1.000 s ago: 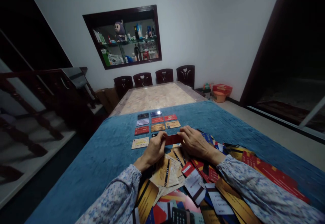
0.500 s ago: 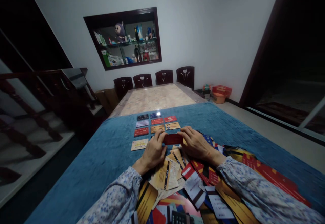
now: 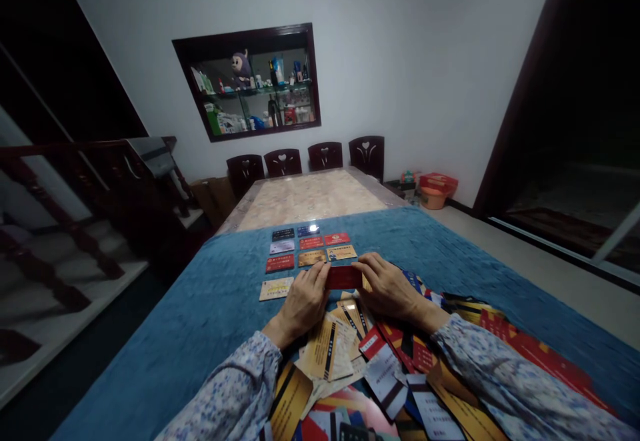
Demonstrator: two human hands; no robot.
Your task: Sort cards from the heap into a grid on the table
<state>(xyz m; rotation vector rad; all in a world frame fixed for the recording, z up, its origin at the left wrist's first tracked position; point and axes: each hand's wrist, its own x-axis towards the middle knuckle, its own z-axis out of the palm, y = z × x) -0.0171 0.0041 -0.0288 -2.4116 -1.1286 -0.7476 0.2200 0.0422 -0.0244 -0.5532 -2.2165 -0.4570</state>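
A dark red card (image 3: 344, 277) is held up between my two hands, above the table; whether it is one card or a stack I cannot tell. My left hand (image 3: 306, 297) pinches its left end and my right hand (image 3: 387, 287) pinches its right end. Under my wrists spreads a heap of loose cards, with a yellow striped card (image 3: 324, 351) and a silver card (image 3: 385, 377) on top. Beyond my left hand lie cards in rows, among them a cream card (image 3: 275, 288), a red card (image 3: 280, 263) and a gold card (image 3: 312, 258).
A blue cloth (image 3: 200, 334) covers the near part of the table, with the bare marble-patterned tabletop (image 3: 320, 194) past it. Several dark chairs (image 3: 367, 154) line the far end. A wooden railing (image 3: 55, 214) runs along the left, and an orange bucket (image 3: 433, 197) stands on the floor at right.
The view has tilted up slightly, so everything sits a little lower in the picture. Both hands keep the red card in the same grip over the table.
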